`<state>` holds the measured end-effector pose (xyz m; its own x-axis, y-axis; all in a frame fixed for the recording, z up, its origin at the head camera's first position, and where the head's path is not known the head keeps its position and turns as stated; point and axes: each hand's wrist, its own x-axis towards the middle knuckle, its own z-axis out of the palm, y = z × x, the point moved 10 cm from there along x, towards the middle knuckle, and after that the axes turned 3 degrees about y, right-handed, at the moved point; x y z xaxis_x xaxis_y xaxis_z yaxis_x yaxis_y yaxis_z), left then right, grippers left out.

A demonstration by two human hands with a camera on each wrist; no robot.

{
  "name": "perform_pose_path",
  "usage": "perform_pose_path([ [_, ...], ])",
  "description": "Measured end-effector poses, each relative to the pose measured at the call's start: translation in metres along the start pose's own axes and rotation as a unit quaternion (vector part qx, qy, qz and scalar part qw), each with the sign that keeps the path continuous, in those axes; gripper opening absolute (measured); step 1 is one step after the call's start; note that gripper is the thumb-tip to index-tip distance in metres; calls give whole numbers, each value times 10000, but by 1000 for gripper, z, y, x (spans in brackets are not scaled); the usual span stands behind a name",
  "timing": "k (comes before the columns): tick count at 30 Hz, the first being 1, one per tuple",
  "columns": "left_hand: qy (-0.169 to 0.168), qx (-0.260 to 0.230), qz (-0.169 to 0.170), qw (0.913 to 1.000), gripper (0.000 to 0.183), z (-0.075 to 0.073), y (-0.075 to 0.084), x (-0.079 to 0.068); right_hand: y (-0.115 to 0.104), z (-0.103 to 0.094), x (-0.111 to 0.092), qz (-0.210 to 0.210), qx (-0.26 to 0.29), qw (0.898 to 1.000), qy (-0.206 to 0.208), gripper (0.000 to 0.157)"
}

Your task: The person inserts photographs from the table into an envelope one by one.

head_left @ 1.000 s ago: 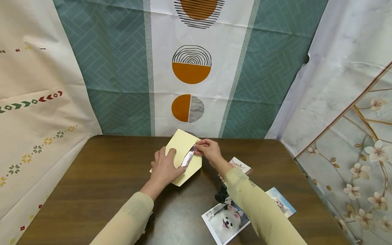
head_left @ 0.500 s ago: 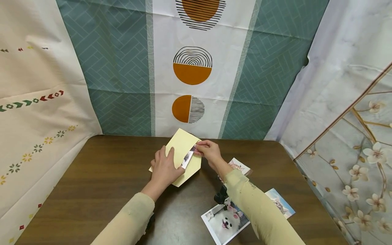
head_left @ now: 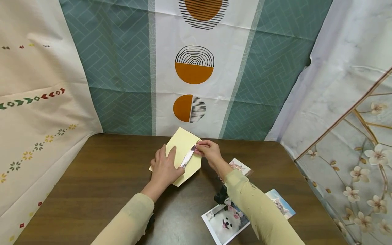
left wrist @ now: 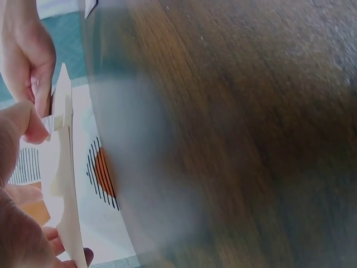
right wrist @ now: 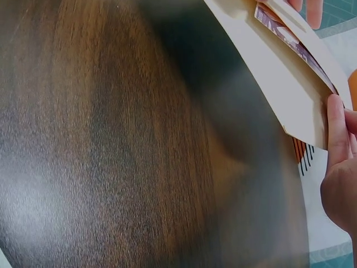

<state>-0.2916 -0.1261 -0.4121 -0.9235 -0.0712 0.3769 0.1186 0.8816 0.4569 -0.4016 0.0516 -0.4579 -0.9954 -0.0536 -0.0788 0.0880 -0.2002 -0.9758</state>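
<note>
A pale yellow envelope (head_left: 181, 141) is tilted up off the table near its far edge, its opening towards the right. My left hand (head_left: 163, 165) grips it from the left, with fingers curled round the paper in the left wrist view and the thumb at the opening. A glossy photo (head_left: 187, 158) lies mostly inside; only a narrow strip sticks out, and the right wrist view shows the printed photo (right wrist: 295, 44) within the envelope mouth. My right hand (head_left: 209, 150) pinches the photo's upper corner at the envelope's edge. The rest of the photo is hidden by the envelope.
On the brown table (head_left: 92, 190), a white-bordered dog photo (head_left: 225, 223) lies at the front right. A blue kitten photo (head_left: 281, 202) is partly under the right sleeve. Farther back rests a pale picture card (head_left: 239, 165). A patterned curtain (head_left: 128, 85) hangs behind the table.
The strip of photo showing outside the envelope is slightly narrower than one second ago. Both hands have stayed nearly in place.
</note>
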Motion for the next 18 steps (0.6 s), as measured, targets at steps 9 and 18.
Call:
perform_pose_path([
  [9, 93, -148, 29, 9998, 81, -2, 4, 0, 0, -2, 1, -54, 160, 9998, 61, 22],
  [18, 177, -138, -36, 9997, 80, -2, 1, 2, 4, -2, -3, 93, 41, 9999, -81, 19],
])
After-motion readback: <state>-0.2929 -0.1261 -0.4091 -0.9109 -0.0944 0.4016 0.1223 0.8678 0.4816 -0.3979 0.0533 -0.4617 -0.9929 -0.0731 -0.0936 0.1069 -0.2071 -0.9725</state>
